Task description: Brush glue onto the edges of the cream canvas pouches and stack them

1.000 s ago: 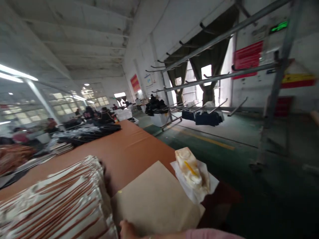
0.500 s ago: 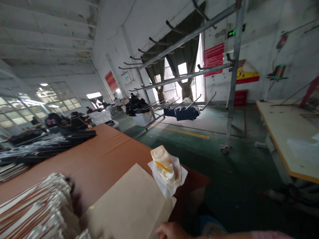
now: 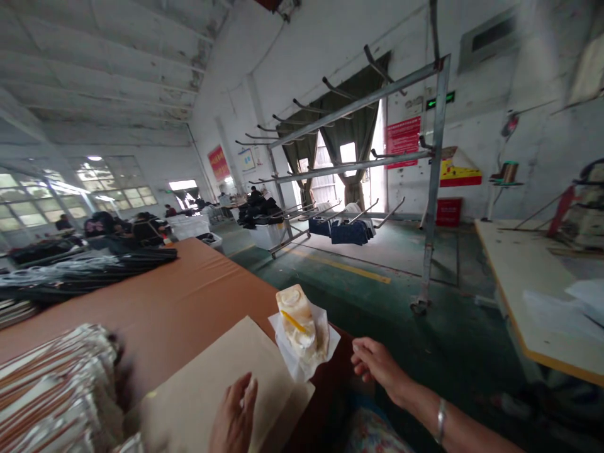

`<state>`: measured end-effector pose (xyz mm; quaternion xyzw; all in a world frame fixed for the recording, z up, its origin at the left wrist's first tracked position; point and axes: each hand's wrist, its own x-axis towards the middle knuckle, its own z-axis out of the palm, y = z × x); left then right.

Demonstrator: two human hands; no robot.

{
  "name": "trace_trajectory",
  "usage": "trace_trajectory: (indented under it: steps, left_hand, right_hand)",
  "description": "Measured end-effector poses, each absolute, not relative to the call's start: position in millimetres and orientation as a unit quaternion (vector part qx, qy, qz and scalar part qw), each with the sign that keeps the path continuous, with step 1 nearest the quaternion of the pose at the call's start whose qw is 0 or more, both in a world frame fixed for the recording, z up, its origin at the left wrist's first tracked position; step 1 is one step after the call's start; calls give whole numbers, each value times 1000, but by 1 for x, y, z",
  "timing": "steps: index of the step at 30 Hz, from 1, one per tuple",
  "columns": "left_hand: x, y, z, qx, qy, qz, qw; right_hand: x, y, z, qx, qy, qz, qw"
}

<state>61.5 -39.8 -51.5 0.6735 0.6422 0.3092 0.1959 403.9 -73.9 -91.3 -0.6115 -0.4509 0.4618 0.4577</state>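
My left hand (image 3: 234,412) is over the near part of a tan board or stiff paper sheet (image 3: 212,377), fingers stretched upward, holding nothing I can see. My right hand (image 3: 375,365) hangs just past the table's right edge with its fingers curled in, and nothing shows in them. Between the hands and farther off, a stained whitish plastic container (image 3: 296,321) with a yellow strip lies tilted on crumpled white paper (image 3: 325,343), at the sheet's far corner. To the left is a stack of pale pieces with brown edges (image 3: 51,396).
A brown-covered table (image 3: 202,283) carries a row of dark pieces (image 3: 104,270) on its far left. Beyond it stands a wheeled metal rack (image 3: 436,189) with prongs and hanging navy pieces (image 3: 352,231). On the right is a worktable (image 3: 514,283). Several people sit farther back.
The view has tilted up and shifted slightly right. My left hand has come into view over the sheet. My right hand has moved up and right, away from the sheet's near edge.
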Motion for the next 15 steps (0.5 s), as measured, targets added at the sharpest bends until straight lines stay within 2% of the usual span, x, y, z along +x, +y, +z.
trace_trajectory:
  steps: [4, 7, 11, 15]
  left_hand:
    - [72, -1, -38, 709, 640, 259, 140]
    - [69, 18, -44, 711, 658, 233, 87]
    - [67, 21, -75, 707, 680, 187, 47]
    - [69, 19, -97, 702, 697, 145, 6]
  right_hand:
    - [407, -6, -25, -606, -520, 388, 460]
    - [387, 53, 19, -602, -593, 321, 428]
    - [344, 119, 44, -620, -674, 252, 312]
    - [307, 162, 34, -637, -717, 237, 156]
